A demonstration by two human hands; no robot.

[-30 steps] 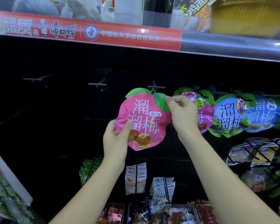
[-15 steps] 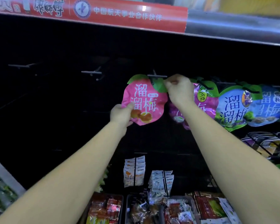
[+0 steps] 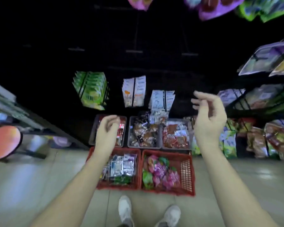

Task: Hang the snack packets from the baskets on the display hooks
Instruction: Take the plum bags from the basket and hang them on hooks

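Head view, blurred by motion: the fingers (image 3: 203,96) of the right hand (image 3: 208,120) are loosely spread and hold nothing; those of the left hand (image 3: 107,128) curl slackly, also empty. Both hands hang in the air over the grey trays (image 3: 144,147) at the foot of the shelf, apart from any packet. Nearer the feet, two red baskets sit side by side on the floor. The right basket (image 3: 186,172) holds pink and green snack packets (image 3: 161,173), the left basket (image 3: 121,149) silvery ones (image 3: 121,164). High up, one pink packet (image 3: 140,2) hangs beside purple ones (image 3: 211,10); bare hooks (image 3: 134,51) show lower on the dark panel. I judge this the fetch step — the next move calls for a reach down into a basket and a pinch on one packet near its top edge.
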